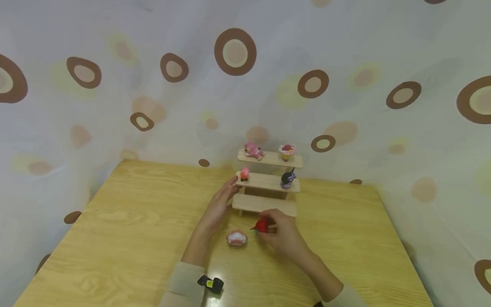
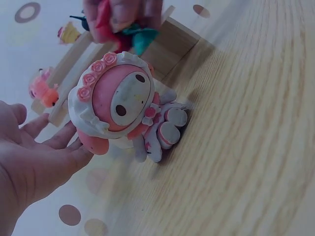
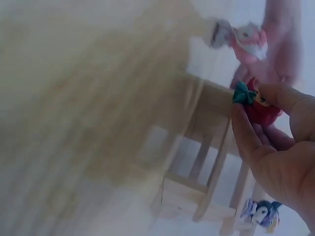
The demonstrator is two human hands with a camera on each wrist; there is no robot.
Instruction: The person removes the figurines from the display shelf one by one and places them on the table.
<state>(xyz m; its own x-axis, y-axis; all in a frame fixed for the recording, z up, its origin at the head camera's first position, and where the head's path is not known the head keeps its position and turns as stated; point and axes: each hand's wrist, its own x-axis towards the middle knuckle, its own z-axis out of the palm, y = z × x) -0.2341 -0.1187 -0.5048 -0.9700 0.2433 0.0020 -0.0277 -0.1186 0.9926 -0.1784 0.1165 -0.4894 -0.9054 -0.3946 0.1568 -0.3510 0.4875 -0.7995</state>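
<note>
My right hand (image 1: 284, 234) pinches a small red-haired figurine (image 1: 262, 226) with a green part at one end, tilted, in front of the bottom tier of a three-tier wooden display stand (image 1: 264, 204). In the right wrist view, thumb and fingers grip the red hair of the figurine (image 3: 263, 112). My left hand (image 1: 218, 207) is at the stand's left end, its fingers extended and fingertips right at the middle tier's edge. A seated pink-and-white doll (image 2: 130, 101) with a rose-trimmed bonnet is on the table between my forearms.
The top tier bears a lying pink bear figurine (image 1: 253, 151) and a cupcake-like figurine (image 1: 287, 152). A small orange-pink figurine (image 1: 244, 174) and a black-and-purple one (image 1: 287, 178) stand on the middle tier. Behind the wooden table (image 1: 138, 230) hangs a patterned cloth (image 1: 268, 106).
</note>
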